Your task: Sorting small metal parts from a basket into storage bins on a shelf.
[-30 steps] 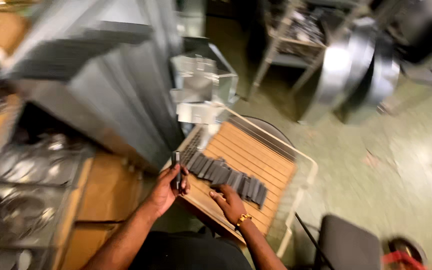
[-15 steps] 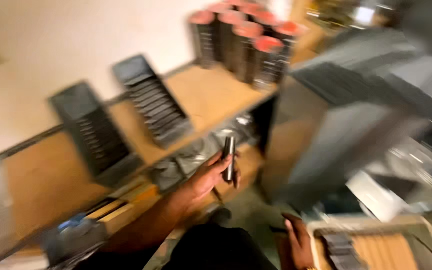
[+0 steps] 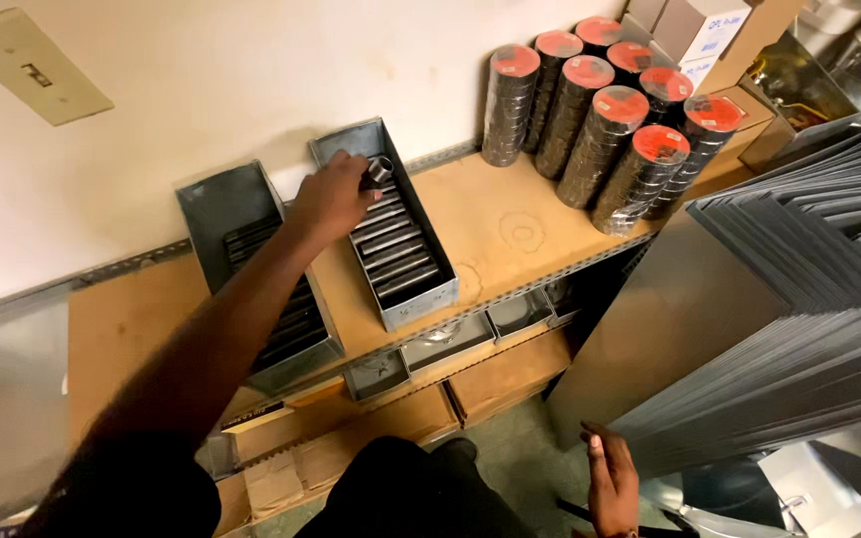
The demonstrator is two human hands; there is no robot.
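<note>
Head view, looking down on a wooden shelf (image 3: 510, 224) against a pale wall. Left hand (image 3: 333, 196) stretched out over the far end of a narrow grey metal bin (image 3: 421, 299), fingers closed around a small dark metal piece (image 3: 379, 171) (short and tube-like, as far as can be told) held just past the fingertips, above the bin's back corner. Inside the bin, a row of similar flat metal pieces (image 3: 396, 254) stacked crosswise, directly below and in front of the hand. A second metal bin (image 3: 213, 204) just beside, to the left, partly hidden under the forearm. Right hand (image 3: 612, 485) low at the bottom edge, well apart from the bins, fingers loosely extended and holding nothing visible, near the foot of a leaning stack of grey sheet-metal panels (image 3: 799, 319). Farther along the shelf, upright stacks of dark tape rolls with red tops (image 3: 610, 110), with cardboard boxes (image 3: 700, 25) behind them.
</note>
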